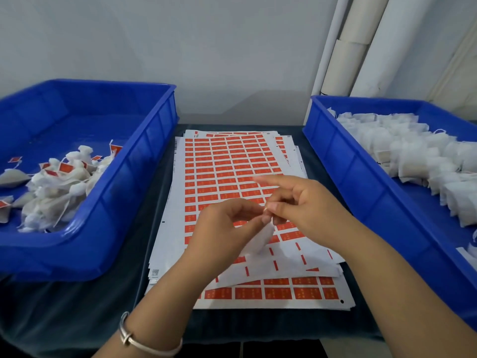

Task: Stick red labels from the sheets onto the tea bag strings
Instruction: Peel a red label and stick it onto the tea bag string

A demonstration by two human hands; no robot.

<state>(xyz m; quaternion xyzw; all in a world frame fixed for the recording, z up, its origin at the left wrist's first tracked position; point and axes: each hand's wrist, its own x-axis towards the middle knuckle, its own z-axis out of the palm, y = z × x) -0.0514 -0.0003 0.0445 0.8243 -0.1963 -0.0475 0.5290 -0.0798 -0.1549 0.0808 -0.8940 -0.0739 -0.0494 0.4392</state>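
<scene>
Head view: tea bag (260, 239) dangling below both hands' grip (265, 213).

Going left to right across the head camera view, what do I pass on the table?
Blue bin of labelled tea bags → stack of red label sheets, with the hands working over it → blue bin of unlabelled tea bags.

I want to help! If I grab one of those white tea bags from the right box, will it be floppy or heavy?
Probably floppy and light: the tea bag hanging from the pinching hands droops limply. Those in the right box look thin, so likely easy to tear.
</scene>
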